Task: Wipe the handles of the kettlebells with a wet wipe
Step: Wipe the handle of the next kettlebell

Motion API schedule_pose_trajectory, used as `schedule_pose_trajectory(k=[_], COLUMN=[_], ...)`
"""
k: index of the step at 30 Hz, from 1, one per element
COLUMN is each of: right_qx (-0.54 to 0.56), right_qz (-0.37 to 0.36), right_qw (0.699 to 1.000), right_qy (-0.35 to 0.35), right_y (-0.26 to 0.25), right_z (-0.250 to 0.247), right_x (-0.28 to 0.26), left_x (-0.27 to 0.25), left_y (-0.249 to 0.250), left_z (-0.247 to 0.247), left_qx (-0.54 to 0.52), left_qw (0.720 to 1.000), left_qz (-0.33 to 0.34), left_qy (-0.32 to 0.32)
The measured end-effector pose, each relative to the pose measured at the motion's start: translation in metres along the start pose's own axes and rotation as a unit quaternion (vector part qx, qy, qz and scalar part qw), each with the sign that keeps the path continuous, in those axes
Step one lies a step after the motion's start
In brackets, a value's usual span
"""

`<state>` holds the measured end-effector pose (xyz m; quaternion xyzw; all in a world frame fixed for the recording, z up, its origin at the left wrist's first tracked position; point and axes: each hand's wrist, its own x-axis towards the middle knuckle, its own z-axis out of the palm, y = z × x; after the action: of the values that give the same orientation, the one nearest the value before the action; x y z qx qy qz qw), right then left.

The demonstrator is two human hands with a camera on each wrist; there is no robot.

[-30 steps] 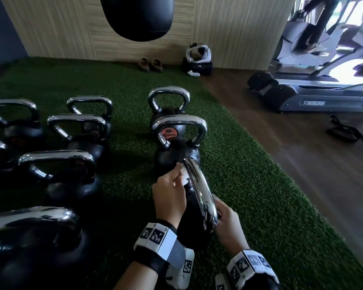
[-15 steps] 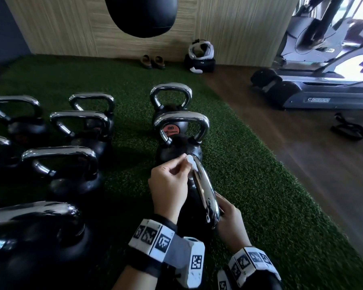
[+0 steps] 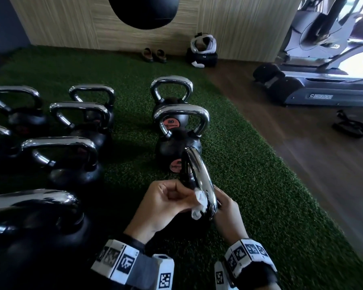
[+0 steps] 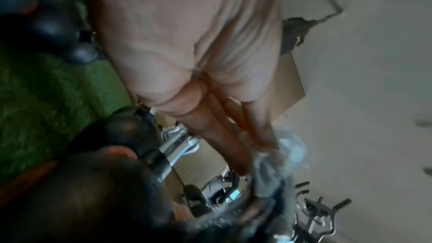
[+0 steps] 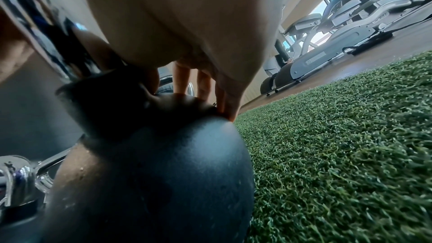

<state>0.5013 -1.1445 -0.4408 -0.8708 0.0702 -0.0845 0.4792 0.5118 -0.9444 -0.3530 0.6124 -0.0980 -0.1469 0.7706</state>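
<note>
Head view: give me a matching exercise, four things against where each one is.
Things:
1. wipe
2. sandals
3. punch bag
4. right hand

Places:
A. by the far wall
B. hanging above the turf
C. against the nearest chrome handle
D. on the nearest kettlebell's black body

Pairs: 1-C, 2-A, 3-B, 4-D

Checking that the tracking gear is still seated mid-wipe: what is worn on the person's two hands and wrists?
Both hands are bare, no gloves. The left hand has a black wristband with a ring of white blocks printed with black square markers and a grey-and-white camera housing. The right hand wears a matching black band with white marker blocks. No sleeves show.
</note>
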Motion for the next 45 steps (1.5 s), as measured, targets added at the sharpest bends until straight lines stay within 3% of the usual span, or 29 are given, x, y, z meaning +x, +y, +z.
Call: schedule_pose_trajectory(k=[6, 11, 15, 19, 21, 24, 25, 27, 30, 34, 40, 45], right_qx=[-0.019, -0.026, -0.034, -0.039, -0.051, 0.03, 0.067, 0.118, 0.105, 0.139, 0.156, 0.164], right_qz=[-0.005, -0.01, -0.02, -0.022, -0.037, -0.066, -0.081, -0.13, -0.198, -0.209, -0.174, -0.112], right_qw=[1.0, 1.0, 0.999, 0.999, 0.998, 0.99, 0.986, 0.981, 0.974, 0.967, 0.963, 0.967], right_qy=[-0.007, -0.004, -0.001, -0.013, 0.024, 0.12, 0.13, 0.085, 0.016, 0.053, 0.137, 0.163], right_y=[0.005, 0.004, -0.002, -0.012, -0.024, -0.056, -0.069, -0.098, -0.13, -0.138, -0.125, -0.101], right_z=[0.001, 0.0, -0.002, -0.013, -0.026, -0.052, -0.061, -0.072, -0.071, -0.062, -0.06, -0.072], right_x=[0.003, 0.006, 0.006, 0.007, 0.006, 0.005, 0.003, -0.003, -0.014, -0.017, -0.008, -0.001], left_x=[-0.008, -0.016, -0.019, -0.016, -0.012, -0.003, 0.0, 0.004, 0.008, 0.008, 0.008, 0.003], left_y=[-0.003, -0.004, -0.017, -0.025, -0.017, 0.006, 0.014, 0.032, 0.054, 0.069, 0.061, 0.023], left_z=[-0.002, -0.002, -0.002, -0.007, -0.009, -0.014, -0.014, -0.009, 0.006, 0.022, 0.019, -0.004], left_qx=[0.119, 0.202, 0.308, 0.317, 0.294, 0.223, 0.181, 0.056, -0.051, -0.071, 0.059, 0.257], left_qw=[0.99, 0.974, 0.942, 0.939, 0.95, 0.967, 0.972, 0.984, 0.99, 0.994, 0.998, 0.962], left_qz=[0.042, 0.094, 0.131, 0.129, 0.102, 0.107, 0.112, 0.094, 0.052, 0.032, 0.026, 0.053], left_qy=[-0.064, -0.047, -0.041, -0.024, -0.011, 0.067, 0.098, 0.143, 0.124, 0.072, 0.021, 0.08])
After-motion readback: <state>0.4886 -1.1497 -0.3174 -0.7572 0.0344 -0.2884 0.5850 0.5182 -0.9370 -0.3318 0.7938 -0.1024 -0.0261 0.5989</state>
